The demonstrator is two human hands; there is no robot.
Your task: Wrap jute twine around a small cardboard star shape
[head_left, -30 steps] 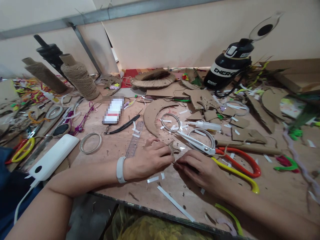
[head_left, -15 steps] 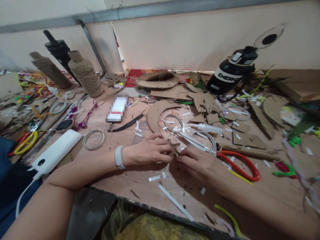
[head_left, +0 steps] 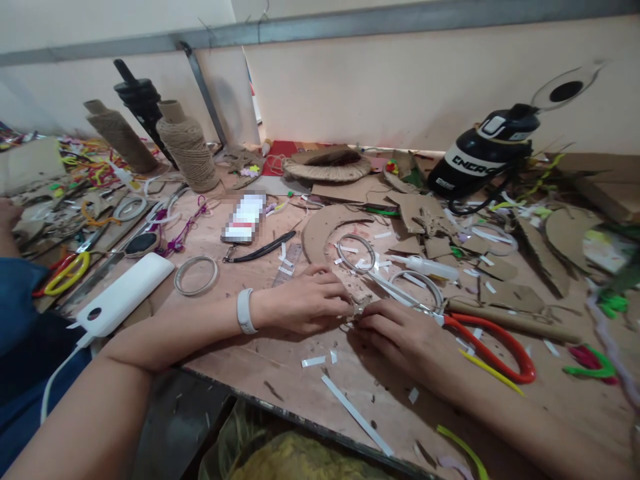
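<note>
Above the tabletop, my left hand [head_left: 311, 301] and my right hand [head_left: 406, 331] come together with bent, closed fingers. Between their fingertips is a small brown piece of cardboard [head_left: 361, 305], mostly covered by the fingers. A pair of scissors [head_left: 487, 343] with red handles lies just beyond my right hand, blades pointing up and left. Behind my hands are two rolls of tape [head_left: 356, 253], a clear glue bottle [head_left: 431, 267] and a curved cardboard strip [head_left: 320, 233]. A grey band circles my left wrist.
A white power bank [head_left: 125, 293] with a cable lies by my left forearm, near a phone [head_left: 245, 217]. Twine spools [head_left: 185, 150] stand back left, a black bottle [head_left: 475, 157] back right. Another person's blue sleeve [head_left: 20, 287] shows at left. White paper strips [head_left: 356, 415] litter the front.
The whole view has shifted, so things sit a little farther right. My hands stay together at the small cardboard piece, fingers slightly moved. The other person's hand now shows at the left edge.
</note>
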